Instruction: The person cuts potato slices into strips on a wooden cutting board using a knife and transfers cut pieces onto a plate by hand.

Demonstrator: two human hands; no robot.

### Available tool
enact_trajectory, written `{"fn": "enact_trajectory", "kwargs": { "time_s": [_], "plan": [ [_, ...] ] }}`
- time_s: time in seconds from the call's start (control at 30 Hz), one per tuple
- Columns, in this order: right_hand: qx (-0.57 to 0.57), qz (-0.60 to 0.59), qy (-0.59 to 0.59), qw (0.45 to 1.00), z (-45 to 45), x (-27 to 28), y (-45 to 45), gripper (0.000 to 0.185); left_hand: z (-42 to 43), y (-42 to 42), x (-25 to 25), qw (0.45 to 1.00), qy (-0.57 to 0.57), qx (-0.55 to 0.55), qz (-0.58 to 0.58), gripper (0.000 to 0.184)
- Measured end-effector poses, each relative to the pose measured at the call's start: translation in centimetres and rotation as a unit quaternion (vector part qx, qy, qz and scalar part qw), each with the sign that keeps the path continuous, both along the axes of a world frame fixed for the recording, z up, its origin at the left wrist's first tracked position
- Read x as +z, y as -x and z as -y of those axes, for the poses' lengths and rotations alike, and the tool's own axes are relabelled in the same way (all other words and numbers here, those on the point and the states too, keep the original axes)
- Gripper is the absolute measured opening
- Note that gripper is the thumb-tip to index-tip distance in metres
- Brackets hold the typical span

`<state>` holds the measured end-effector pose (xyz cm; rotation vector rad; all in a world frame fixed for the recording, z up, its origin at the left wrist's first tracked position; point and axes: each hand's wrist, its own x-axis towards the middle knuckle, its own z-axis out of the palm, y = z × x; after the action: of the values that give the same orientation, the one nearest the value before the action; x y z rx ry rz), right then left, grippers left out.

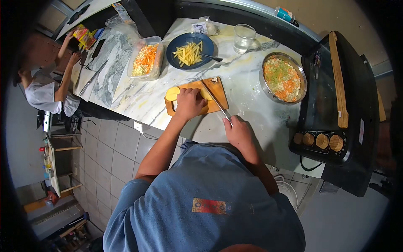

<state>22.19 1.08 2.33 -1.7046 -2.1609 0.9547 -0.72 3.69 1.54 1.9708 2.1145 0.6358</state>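
The left hand (pixel 190 103) holds a yellow piece (pixel 206 94) down on the wooden board (pixel 221 91), and another yellow chunk (pixel 171 93) sits at the board's left end. The right hand (pixel 240 133) grips the knife (pixel 215 98), with its blade over the board, just beside the yellow piece. Past the board on the worktop (pixel 247 86), a dark blue plate (pixel 170 51) has thin yellow sticks (pixel 188 54) on it.

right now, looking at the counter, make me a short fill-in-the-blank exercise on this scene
The right hand holds a ____.
The left hand is over a wooden ____.
The strips on the dark blue plate are coloured ____.
The round metal pan stands on the picture's ____ side.

Missing words: knife; cutting board; yellow; right.
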Motion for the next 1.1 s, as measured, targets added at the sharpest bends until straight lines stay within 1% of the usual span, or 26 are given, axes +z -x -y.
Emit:
{"fn": "enact_trajectory", "kwargs": {
  "time_s": [0.1, 0.27, 0.33, 0.43, 0.57, 0.73, 0.87, 0.97, 1.1],
  "plan": [
    [0.008, -0.025, -0.009, 1.0, -0.14, -0.24, -0.16, 0.044, -0.19, 0.03, 0.04, 1.0, 0.007, 0.001, 0.004, 0.039],
    [0.001, -0.019, -0.003, 1.0, -0.09, -0.66, -0.23, 0.043, -0.13, 0.13, -0.16, 1.0, 0.004, -0.002, 0.02, 0.039],
    [-0.003, -0.011, 0.001, 1.0, -0.08, -0.58, -0.3, 0.043, -0.14, 0.23, -0.21, 0.998, 0.045, 0.001, 0.034, 0.041],
    [0.002, -0.017, 0.001, 1.0, -0.01, -0.42, -0.34, 0.045, -0.15, 0.24, -0.11, 0.998, 0.058, 0.0, 0.019, 0.042],
    [0.0, -0.007, -0.001, 1.0, -0.03, -0.31, -0.36, 0.045, -0.13, 0.26, -0.12, 0.998, 0.061, 0.001, 0.022, 0.043],
    [-0.002, -0.012, -0.001, 1.0, 0.09, -0.42, -0.39, 0.044, -0.06, 0.34, -0.59, 0.999, 0.026, -0.001, 0.028, 0.042],
    [0.002, -0.01, -0.005, 1.0, 0.11, -0.3, -0.34, 0.045, -0.07, 0.24, -0.27, 0.999, 0.039, -0.001, 0.02, 0.041],
    [0.0, -0.013, -0.007, 1.0, 0.12, -0.23, -0.38, 0.044, -0.08, 0.25, -0.44, 1.0, 0.022, 0.002, 0.011, 0.041],
    [0.003, -0.017, -0.013, 1.0, 0.13, 0.1, -0.47, 0.044, -0.07, 0.35, -0.43, 0.999, 0.04, -0.003, 0.027, 0.041]
  ]
}}
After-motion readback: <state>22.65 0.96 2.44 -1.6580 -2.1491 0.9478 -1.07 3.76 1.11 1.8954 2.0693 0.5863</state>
